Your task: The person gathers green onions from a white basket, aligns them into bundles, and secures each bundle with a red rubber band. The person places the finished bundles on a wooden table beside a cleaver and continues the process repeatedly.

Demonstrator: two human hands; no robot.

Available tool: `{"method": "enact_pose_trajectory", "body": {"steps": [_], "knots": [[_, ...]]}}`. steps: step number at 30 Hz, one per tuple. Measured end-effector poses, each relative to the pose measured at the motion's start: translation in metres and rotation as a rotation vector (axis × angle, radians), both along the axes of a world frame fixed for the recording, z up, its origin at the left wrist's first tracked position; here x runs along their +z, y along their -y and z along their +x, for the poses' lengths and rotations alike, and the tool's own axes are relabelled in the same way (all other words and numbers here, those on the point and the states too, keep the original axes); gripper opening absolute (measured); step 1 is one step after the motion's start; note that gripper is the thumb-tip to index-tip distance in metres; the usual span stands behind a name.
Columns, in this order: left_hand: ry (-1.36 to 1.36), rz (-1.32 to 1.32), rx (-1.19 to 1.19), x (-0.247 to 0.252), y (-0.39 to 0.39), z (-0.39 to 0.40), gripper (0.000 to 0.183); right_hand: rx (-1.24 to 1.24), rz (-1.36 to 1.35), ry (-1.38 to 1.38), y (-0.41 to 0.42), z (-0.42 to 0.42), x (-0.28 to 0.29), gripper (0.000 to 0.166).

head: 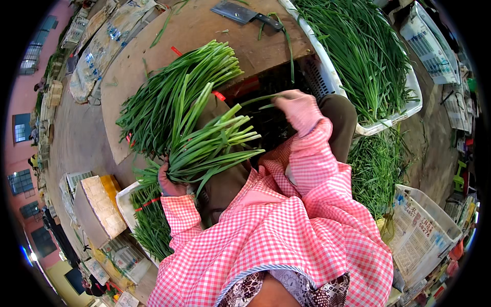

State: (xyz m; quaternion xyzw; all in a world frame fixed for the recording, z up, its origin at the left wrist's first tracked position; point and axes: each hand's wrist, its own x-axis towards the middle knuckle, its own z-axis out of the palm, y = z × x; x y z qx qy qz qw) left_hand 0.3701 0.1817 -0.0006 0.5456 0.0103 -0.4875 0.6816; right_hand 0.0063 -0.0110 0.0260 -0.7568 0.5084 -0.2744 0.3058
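My left hand grips the leafy end of a loose bunch of long green leaves, likely garlic chives. Their pale stem ends fan out to the right over my lap. Blurred by motion, my right hand pinches a thin green blade above a dark gap in front of me. A thick pile of the same greens lies on a wooden board, just beyond the held bunch. Red ties show around it, one red strip beside the held stems. At the board's far edge rests a cleaver with a black handle.
On my right stands a white plastic crate full of loose greens, with more greens heaped on the floor below. A white crate of tied bundles is at my left, near a foam box. Another crate stands lower right.
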Motion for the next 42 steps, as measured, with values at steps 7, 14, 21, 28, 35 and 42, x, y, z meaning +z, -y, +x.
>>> {"method": "enact_pose_trajectory", "body": {"steps": [7, 14, 21, 28, 35, 42], "knots": [[-0.145, -0.03, 0.005, -0.006, -0.009, 0.006, 0.039, 0.079, 0.347, -0.086, -0.01, 0.023, 0.004, 0.042], [-0.17, -0.12, -0.033, -0.031, -0.01, 0.016, 0.039, 0.552, -0.096, -0.046, -0.02, 0.085, -0.036, 0.035], [-0.233, -0.084, -0.034, -0.014, -0.005, 0.0, 0.039, 0.419, -0.002, -0.026, -0.017, 0.042, -0.005, 0.019], [-0.227, -0.102, -0.047, -0.025, -0.01, 0.007, 0.036, 0.311, 0.62, 0.124, -0.025, 0.027, 0.027, 0.052], [-0.22, -0.102, -0.041, -0.016, -0.003, -0.003, 0.036, 0.211, 0.982, 0.425, -0.042, 0.07, 0.033, 0.018], [-0.188, -0.116, 0.029, -0.01, 0.009, -0.02, 0.034, 0.388, 0.182, 0.018, -0.032, -0.008, 0.041, 0.015]]}}
